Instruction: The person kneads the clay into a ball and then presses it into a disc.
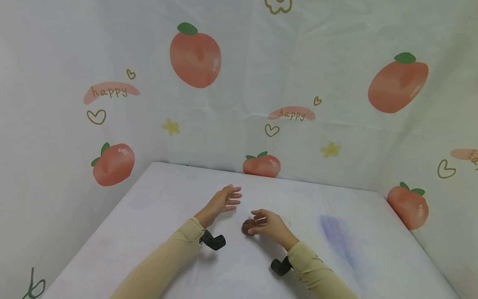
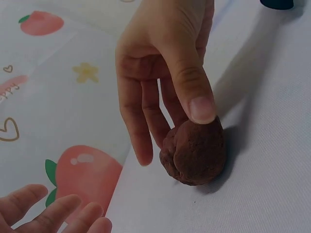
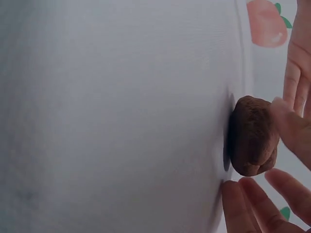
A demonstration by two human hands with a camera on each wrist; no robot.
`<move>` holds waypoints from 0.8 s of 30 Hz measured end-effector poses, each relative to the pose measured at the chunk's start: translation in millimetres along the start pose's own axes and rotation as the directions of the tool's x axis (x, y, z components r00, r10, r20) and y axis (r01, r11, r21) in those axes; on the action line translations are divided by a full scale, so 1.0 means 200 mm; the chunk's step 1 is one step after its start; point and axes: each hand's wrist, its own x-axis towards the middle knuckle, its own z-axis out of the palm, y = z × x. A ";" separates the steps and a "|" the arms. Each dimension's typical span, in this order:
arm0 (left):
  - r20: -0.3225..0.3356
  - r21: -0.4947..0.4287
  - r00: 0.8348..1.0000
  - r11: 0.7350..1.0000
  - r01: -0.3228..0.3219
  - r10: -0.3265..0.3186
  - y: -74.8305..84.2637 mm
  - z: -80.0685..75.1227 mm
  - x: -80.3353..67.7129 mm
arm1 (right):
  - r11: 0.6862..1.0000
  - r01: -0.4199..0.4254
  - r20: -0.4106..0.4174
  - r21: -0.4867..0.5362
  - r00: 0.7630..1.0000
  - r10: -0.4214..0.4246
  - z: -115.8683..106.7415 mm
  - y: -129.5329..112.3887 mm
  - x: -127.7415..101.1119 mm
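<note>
1. Brown and rough-skinned, a small lump (image 1: 247,226) sits on the white table (image 1: 157,216) in front of us, and we take it as our landmark.
2. Our right hand (image 1: 269,224) is on the lump: in the left wrist view its thumb (image 2: 194,92) presses the top while the other fingers (image 2: 138,126) hang down just beside it, not closed around it.
3. Our left hand (image 1: 223,201) hovers just beyond and to the left of the lump, fingers straight and spread, holding nothing.
4. Seen from the right wrist, the lump (image 3: 252,136) rests against the table surface, with fingertips (image 3: 248,204) just beside it.
5. Beige sleeves (image 1: 164,261) cover both our forearms, nearer to us than the lump.
6. Behind the lump, past the table's far edge, hangs a white cloth printed with peaches (image 1: 195,58).
</note>
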 end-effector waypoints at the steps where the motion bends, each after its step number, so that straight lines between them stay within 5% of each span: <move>1: 0.004 -0.001 1.000 1.000 -0.001 0.001 0.00 0.00 0.00 | 1.000 0.008 0.003 -0.004 1.000 -0.008 0.00 0.00 0.00; 12: 0.018 -0.019 1.000 1.000 -0.013 0.013 -0.01 0.00 0.00 | 0.998 0.041 0.044 -0.050 0.998 -0.039 0.01 -0.02 0.01; 24: 0.017 -0.066 1.000 0.998 -0.015 0.016 -0.01 0.00 0.00 | 0.999 0.052 -0.037 -0.007 0.998 -0.053 -0.09 -0.08 -0.02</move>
